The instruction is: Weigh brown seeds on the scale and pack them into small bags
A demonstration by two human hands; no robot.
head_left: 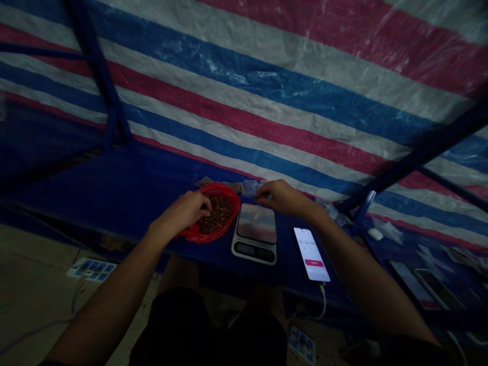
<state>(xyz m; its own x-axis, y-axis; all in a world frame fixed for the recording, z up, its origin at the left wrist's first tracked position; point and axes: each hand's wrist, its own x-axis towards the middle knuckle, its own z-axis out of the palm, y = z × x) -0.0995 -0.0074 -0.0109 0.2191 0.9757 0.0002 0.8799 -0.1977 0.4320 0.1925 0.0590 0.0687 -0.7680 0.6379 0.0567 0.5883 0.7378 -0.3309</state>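
My left hand rests with curled fingers on the rim of a red plastic bag full of small brown pieces. What the fingers pinch is too small to make out. My right hand reaches behind a small digital kitchen scale, its fingers bent and touching clear little plastic bags that lie by the tarp wall. The scale's shiny platform is bare.
A lit phone with a cable lies right of the scale on the blue table. More phones and scraps lie further right. A striped tarp hangs behind. A blue metal pole slants across the right.
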